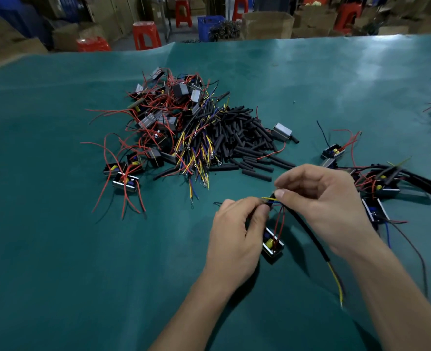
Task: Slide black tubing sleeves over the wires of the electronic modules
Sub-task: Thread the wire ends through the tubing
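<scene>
Far left lies a heap of modules [158, 117] beside loose sleeves [245, 140]. Near centre, the left hand [234, 236] pinches wires [266, 198] above a dangling module [272, 245]. The right hand [323, 201] pinches a sleeve [308, 234] at its mouth. The sleeve looks light and limp; the wires are thin and probably best gripped near their tips.

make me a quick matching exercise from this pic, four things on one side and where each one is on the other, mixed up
Things:
1. loose black sleeves
2. module being worked on
3. red stools
4. sleeved modules

Places:
A. beyond the table's far edge
B. by the right hand, near the table's right side
C. heaped mid-table
D. under the left hand

Pairs: 1-C, 2-D, 3-A, 4-B
</scene>
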The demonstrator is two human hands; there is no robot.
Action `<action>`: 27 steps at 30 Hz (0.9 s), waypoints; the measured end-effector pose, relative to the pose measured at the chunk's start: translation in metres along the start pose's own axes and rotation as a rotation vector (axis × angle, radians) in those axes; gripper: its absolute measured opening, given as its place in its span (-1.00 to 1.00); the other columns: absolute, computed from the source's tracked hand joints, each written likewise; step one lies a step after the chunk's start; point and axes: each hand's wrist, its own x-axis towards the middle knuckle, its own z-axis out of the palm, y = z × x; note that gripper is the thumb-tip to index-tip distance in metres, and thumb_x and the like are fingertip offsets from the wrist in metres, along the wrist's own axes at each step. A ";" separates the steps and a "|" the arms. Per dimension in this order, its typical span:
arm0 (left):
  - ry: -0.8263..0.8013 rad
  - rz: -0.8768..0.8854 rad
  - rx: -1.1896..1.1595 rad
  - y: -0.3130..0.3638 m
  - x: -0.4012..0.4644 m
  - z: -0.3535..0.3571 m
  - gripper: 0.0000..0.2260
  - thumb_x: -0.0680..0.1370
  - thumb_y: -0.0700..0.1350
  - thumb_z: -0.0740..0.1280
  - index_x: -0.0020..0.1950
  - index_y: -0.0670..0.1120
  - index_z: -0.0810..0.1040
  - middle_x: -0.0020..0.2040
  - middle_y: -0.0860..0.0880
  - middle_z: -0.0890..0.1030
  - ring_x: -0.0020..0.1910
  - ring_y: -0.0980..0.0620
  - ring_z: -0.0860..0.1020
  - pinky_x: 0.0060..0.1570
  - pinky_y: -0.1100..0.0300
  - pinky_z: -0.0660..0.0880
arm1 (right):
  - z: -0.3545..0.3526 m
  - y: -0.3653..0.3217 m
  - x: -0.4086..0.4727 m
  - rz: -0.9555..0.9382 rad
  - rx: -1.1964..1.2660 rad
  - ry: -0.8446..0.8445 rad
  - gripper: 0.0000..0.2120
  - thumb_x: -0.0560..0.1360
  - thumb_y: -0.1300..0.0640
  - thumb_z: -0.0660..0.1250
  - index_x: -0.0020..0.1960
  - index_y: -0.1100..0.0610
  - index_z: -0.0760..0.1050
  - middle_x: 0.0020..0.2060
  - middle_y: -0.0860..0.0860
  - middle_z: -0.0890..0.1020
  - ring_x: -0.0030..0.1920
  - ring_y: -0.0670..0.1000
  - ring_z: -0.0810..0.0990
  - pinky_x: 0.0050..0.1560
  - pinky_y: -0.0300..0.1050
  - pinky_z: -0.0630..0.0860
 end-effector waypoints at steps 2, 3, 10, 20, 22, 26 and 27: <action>0.005 -0.021 -0.023 -0.001 0.000 0.000 -0.87 0.61 -0.06 0.32 0.02 0.00 0.67 -0.16 0.41 0.54 -0.12 0.14 0.49 -0.07 0.32 0.39 | -0.001 0.000 0.000 -0.001 0.004 -0.007 -0.77 0.42 0.41 0.53 -0.16 0.09 0.67 -0.28 0.04 0.72 -0.26 -0.05 0.68 -0.15 -0.27 0.60; 0.000 -0.018 -0.025 -0.001 -0.001 -0.001 -0.86 0.60 -0.06 0.33 0.05 0.01 0.68 -0.13 0.48 0.51 -0.10 0.15 0.50 -0.05 0.37 0.39 | -0.001 0.001 0.000 0.000 0.008 -0.007 -0.77 0.42 0.42 0.52 -0.16 0.09 0.67 -0.28 0.04 0.72 -0.27 -0.05 0.68 -0.16 -0.27 0.60; 0.001 -0.035 -0.021 -0.003 -0.004 -0.005 -0.75 0.44 -0.17 0.27 0.01 0.03 0.67 -0.08 0.30 0.61 0.03 0.15 0.53 0.06 0.31 0.44 | -0.003 0.003 -0.001 0.027 0.094 0.040 -0.72 0.46 0.44 0.47 -0.17 0.06 0.66 -0.28 0.03 0.70 -0.26 -0.06 0.62 -0.17 -0.27 0.57; 0.003 -0.111 -0.020 -0.007 -0.003 -0.008 -0.79 0.55 -0.13 0.29 0.02 0.02 0.72 -0.17 0.08 0.53 -0.05 0.08 0.51 -0.01 0.21 0.42 | -0.004 0.007 0.001 0.067 0.245 0.022 -0.76 0.46 0.48 0.43 -0.13 0.14 0.64 -0.30 -0.01 0.67 -0.28 -0.05 0.61 -0.23 -0.22 0.59; -0.025 -0.115 -0.017 -0.009 -0.002 -0.009 -0.79 0.59 -0.20 0.32 0.05 0.01 0.72 -0.16 0.08 0.52 -0.03 0.06 0.50 0.02 0.19 0.42 | -0.005 0.007 0.001 0.074 0.273 -0.006 -0.73 0.46 0.49 0.42 -0.16 0.12 0.65 -0.30 0.02 0.67 -0.27 -0.02 0.63 -0.21 -0.18 0.62; -0.128 -0.106 -0.001 -0.009 0.002 -0.011 -0.79 0.62 -0.21 0.31 0.12 0.03 0.68 -0.11 0.12 0.51 0.08 0.06 0.44 0.13 0.22 0.37 | -0.007 0.005 0.000 0.086 0.308 -0.056 -0.66 0.46 0.50 0.41 -0.20 0.06 0.68 -0.26 0.07 0.68 -0.20 0.02 0.67 -0.19 -0.15 0.65; -0.168 -0.109 0.004 -0.009 0.004 -0.011 -0.78 0.63 -0.20 0.29 0.14 0.04 0.67 -0.09 0.13 0.51 0.10 0.06 0.41 0.16 0.24 0.34 | -0.007 0.005 0.000 0.084 0.314 -0.064 -0.67 0.46 0.50 0.41 -0.20 0.08 0.67 -0.26 0.08 0.68 -0.19 0.03 0.67 -0.19 -0.14 0.65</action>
